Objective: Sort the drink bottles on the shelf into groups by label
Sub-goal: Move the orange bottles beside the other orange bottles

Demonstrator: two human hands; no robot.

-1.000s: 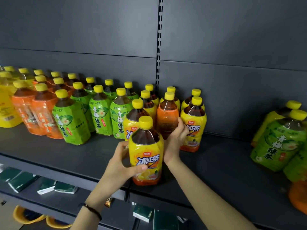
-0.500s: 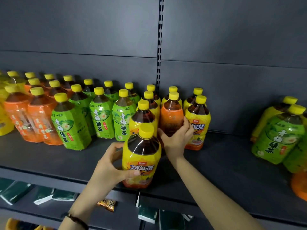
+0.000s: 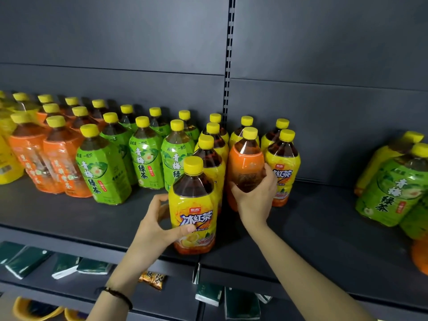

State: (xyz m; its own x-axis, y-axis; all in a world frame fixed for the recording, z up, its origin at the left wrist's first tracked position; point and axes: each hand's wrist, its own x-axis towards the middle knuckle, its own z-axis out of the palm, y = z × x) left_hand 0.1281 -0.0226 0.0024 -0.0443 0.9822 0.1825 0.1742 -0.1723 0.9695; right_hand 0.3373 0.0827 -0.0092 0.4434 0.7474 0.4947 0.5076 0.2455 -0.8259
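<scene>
A yellow-label iced tea bottle [image 3: 194, 212] stands near the front edge of the dark shelf [image 3: 69, 218]; my left hand [image 3: 159, 225] holds its lower body, thumb across the label. My right hand [image 3: 254, 198] grips an orange-label bottle [image 3: 245, 165] that stands among several yellow-label bottles [image 3: 283, 163]. Left of them stand rows of green-label bottles [image 3: 102, 172], then orange-label bottles [image 3: 58, 163]. All caps are yellow.
At the right edge lean a green-label bottle [image 3: 393, 188], a yellow one [image 3: 379, 163] behind it and an orange one [image 3: 421, 256] lower down. Bare shelf lies between the groups. The lower shelf holds dark green packets [image 3: 25, 260] and a snack pack [image 3: 152, 278].
My right hand has closed round the orange-label bottle. My left hand has slid the yellow-label bottle slightly and still holds it. The view has shifted a little.
</scene>
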